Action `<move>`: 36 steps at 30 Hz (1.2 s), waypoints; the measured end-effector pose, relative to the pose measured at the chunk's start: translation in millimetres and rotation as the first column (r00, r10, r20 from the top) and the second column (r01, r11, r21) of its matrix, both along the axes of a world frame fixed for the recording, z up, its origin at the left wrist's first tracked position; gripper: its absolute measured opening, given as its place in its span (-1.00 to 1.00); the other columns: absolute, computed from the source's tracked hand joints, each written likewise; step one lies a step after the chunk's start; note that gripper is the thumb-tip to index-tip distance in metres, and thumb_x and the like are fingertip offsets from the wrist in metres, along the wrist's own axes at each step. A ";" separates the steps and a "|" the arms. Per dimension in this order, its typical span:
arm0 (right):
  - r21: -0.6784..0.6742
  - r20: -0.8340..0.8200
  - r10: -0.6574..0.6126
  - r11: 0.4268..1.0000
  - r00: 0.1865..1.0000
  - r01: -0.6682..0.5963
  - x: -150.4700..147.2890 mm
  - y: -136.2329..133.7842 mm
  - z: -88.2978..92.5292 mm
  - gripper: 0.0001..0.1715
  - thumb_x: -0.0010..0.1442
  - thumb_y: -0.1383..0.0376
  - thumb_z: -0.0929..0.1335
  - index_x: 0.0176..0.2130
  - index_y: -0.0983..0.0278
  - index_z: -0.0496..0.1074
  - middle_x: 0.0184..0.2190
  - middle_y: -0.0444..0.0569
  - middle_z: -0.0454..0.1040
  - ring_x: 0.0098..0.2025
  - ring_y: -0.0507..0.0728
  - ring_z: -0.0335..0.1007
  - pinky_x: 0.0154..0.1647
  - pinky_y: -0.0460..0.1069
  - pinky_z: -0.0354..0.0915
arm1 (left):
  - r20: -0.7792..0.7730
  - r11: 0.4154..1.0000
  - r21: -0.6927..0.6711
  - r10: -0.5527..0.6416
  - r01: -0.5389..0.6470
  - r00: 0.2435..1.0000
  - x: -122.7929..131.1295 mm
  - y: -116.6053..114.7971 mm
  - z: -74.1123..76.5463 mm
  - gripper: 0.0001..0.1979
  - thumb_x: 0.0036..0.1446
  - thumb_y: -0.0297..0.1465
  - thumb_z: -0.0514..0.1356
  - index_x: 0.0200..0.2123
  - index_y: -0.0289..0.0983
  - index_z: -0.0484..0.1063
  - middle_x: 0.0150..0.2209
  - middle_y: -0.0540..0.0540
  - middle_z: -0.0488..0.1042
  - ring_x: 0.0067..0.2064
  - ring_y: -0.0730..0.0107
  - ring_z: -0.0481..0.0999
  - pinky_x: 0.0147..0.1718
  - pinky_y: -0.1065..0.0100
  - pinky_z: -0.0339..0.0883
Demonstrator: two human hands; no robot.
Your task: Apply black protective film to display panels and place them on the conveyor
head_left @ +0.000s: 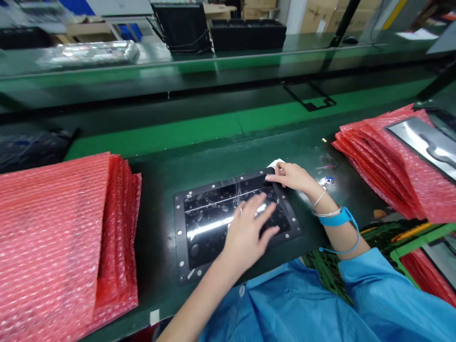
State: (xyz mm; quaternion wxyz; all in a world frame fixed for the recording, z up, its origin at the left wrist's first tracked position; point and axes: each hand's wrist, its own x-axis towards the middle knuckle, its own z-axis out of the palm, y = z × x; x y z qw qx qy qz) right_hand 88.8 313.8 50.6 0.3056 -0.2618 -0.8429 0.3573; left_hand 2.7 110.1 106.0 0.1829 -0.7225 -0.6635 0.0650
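Observation:
A black-framed display panel (181, 228) lies flat on the dark green bench, with pale round dots around its frame and a glossy, bubbled film over its screen. My left hand (245, 232) is spread over the right half of the screen, its fingers apart and nothing held; whether the fingertips touch the film, I cannot tell. At the panel's far right corner, my right hand (290, 176) has thumb and fingers pinched together by a small dark piece (270, 171). What sits between those fingers is unclear. A white slip (275, 163) shows just behind them.
Red bubble-wrap bags (53, 237) are stacked on the left. More red bags (384, 161) lie on the right under a silvery panel (427, 142). A thin black frame (309, 99) rests farther back. A green crate (406, 256) stands below the bench edge at right.

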 end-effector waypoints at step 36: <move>0.009 -0.837 0.453 0.572 0.306 -0.820 1.0 -50.8 -29.3 -0.08 0.56 -0.41 0.57 -0.22 0.36 0.45 -0.40 0.04 0.27 -0.43 0.34 0.30 -0.51 -0.14 0.28 | 0.750 0.326 0.371 -0.657 -0.870 0.074 -36.1 -44.2 101.3 -0.38 -0.79 -0.10 0.52 -0.53 -0.32 0.57 -0.40 -0.06 0.54 -0.34 0.47 0.47 -0.23 0.48 0.36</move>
